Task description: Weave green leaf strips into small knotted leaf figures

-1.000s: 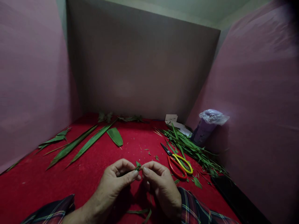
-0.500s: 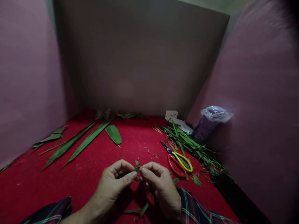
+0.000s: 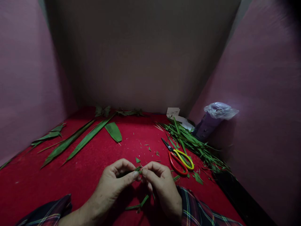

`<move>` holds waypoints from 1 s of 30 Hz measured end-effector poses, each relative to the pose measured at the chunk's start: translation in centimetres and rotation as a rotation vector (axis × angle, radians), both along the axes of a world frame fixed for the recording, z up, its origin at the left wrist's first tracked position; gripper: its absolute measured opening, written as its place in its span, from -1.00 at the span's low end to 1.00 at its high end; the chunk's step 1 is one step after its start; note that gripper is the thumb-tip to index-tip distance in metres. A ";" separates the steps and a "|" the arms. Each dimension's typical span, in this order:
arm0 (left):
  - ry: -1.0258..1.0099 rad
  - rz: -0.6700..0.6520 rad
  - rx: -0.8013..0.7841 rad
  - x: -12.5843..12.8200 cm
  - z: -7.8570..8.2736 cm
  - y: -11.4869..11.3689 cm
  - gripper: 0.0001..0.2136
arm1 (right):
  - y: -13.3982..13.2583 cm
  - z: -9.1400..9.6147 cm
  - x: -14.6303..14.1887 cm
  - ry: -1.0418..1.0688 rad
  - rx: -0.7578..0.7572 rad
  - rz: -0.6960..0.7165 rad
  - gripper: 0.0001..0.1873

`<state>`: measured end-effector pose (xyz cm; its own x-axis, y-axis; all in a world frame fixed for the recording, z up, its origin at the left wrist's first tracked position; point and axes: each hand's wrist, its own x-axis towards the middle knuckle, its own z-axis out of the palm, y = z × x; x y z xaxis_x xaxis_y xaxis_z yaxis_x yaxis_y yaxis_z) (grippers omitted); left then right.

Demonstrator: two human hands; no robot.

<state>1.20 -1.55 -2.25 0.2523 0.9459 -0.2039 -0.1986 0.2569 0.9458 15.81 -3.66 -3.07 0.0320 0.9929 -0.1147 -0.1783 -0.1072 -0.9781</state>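
Low in the middle of the view, my left hand (image 3: 115, 182) pinches a small piece of green leaf (image 3: 138, 169) between thumb and forefinger. My right hand (image 3: 162, 185) closes thumb and forefinger on the other side of the same leaf piece, so the fingertips of both hands nearly meet. Most of the piece is hidden by the fingers. A green leaf strip (image 3: 139, 204) shows below, between my wrists. Scissors (image 3: 180, 158) with one red and one yellow handle lie beyond my right hand, blades pointing away to the left.
A heap of cut leaves (image 3: 190, 142) spreads at the right, beside a purple container (image 3: 208, 125) with clear plastic over its top. Long leaves (image 3: 87, 141) lie at the left. Leaf scraps (image 3: 149, 148) dot the red cloth (image 3: 77, 182). A white card (image 3: 172, 111) stands at the back.
The view has tilted slightly. Both hands keep their pinch on the leaf piece with only slight finger movement. The strip below has shifted a little; the scissors and heap lie as before.
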 end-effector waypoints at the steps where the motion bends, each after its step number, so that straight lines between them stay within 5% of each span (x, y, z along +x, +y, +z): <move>1: 0.002 0.004 -0.002 0.0 -0.1 0.0 -0.80 | 0.0 0.0 0.0 -0.012 0.001 0.000 -0.79; 30: -0.038 -0.021 -0.072 0.2 0.4 -0.5 -0.77 | -0.4 0.2 -0.2 -0.167 0.079 0.015 -0.83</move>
